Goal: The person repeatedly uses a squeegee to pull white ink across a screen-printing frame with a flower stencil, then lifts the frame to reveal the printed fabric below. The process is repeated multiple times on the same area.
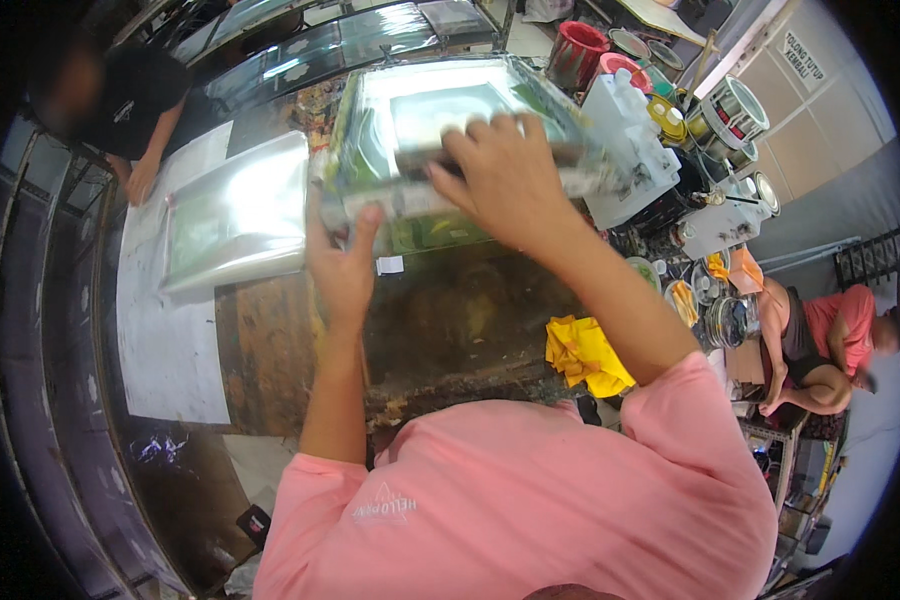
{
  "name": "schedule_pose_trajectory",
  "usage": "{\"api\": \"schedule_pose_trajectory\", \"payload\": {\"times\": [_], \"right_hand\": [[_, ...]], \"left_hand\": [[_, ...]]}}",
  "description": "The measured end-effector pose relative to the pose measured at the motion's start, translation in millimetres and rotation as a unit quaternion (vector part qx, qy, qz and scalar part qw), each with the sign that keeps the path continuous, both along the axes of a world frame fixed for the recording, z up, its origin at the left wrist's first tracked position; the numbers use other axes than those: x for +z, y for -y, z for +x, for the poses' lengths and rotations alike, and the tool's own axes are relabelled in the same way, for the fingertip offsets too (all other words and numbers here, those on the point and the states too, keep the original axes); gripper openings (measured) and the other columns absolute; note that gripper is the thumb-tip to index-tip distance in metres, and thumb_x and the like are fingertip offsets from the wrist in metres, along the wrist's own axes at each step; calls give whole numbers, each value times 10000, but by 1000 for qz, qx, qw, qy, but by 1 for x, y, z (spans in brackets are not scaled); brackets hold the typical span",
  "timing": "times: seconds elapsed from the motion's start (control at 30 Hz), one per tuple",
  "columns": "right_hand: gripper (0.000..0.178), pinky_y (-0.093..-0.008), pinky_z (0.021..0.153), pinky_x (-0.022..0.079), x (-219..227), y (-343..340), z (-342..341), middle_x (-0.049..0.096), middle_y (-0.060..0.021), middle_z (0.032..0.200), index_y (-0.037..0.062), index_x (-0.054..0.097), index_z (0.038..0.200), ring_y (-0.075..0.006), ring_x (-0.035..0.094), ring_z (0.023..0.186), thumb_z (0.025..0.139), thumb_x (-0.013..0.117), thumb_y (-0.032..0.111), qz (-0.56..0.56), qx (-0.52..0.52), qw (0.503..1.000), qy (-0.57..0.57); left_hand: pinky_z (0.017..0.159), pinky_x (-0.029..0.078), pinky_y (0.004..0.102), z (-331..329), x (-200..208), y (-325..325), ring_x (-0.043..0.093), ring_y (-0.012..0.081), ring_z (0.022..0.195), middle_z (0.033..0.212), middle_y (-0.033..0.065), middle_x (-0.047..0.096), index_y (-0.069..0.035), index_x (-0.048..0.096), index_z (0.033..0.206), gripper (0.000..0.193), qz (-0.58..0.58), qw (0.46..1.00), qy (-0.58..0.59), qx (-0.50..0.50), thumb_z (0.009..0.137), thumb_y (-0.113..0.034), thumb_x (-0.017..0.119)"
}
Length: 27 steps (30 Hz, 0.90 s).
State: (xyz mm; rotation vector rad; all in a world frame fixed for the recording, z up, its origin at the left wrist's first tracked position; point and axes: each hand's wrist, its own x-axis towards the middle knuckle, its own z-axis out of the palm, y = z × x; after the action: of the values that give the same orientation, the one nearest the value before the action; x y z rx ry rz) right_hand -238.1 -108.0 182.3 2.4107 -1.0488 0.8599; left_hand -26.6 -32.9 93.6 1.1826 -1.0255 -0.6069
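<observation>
A screen-printing frame (pixel 410 203) with a shiny, pale mesh lies on the worktable, blurred along its near edge. My right hand (pixel 515 185) is closed over a dark brown bar that looks like a squeegee (pixel 568 157), lying across the near part of the mesh. At the frame's near left corner, my left hand (pixel 342 265) grips the rim with its thumb up; its fingers are partly hidden. Under the frame a green-yellow surface (pixel 425 232) shows. Left of it lies a clear, glossy plastic sheet or pack (pixel 235 215).
White paper (pixel 170 365) covers the table's left side. A yellow cloth (pixel 588 355) lies near my right elbow. Paint cans (pixel 727 112), a red bucket (pixel 577 52) and white jugs (pixel 620 145) crowd the right. One person's hand (pixel 142 180) rests far left; another person (pixel 830 340) sits right.
</observation>
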Motion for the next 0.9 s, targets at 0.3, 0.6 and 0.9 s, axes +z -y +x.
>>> {"api": "schedule_pose_trajectory", "payload": {"times": [0.3, 0.6, 0.9], "right_hand": [[584, -531, 852, 470, 96, 83, 18, 730, -236, 796, 9, 740, 807, -365, 717, 794, 972, 582, 547, 34, 19, 997, 61], [587, -516, 874, 491, 127, 111, 25, 740, -229, 805, 2, 764, 810, -396, 725, 847, 955, 543, 526, 39, 2, 998, 50], [542, -524, 824, 485, 117, 98, 24, 718, -234, 789, -6, 716, 759, -413, 698, 809, 926, 606, 498, 21, 11, 997, 69]], "left_hand": [[1214, 216, 684, 9, -35, -20, 356, 472, 1514, 1602, 315, 424, 38, 262, 1663, 1116, 212, 780, 585, 59, 929, -699, 666], [1251, 272, 578, 1, -31, -1, 459, 402, 1492, 1549, 276, 540, 42, 491, 1549, 876, 177, 887, 425, 9, 949, -541, 751], [773, 579, 302, 105, 6, 38, 773, 205, 882, 1149, 205, 771, 45, 649, 1397, 499, 149, 956, 204, 147, 927, -85, 754]]}}
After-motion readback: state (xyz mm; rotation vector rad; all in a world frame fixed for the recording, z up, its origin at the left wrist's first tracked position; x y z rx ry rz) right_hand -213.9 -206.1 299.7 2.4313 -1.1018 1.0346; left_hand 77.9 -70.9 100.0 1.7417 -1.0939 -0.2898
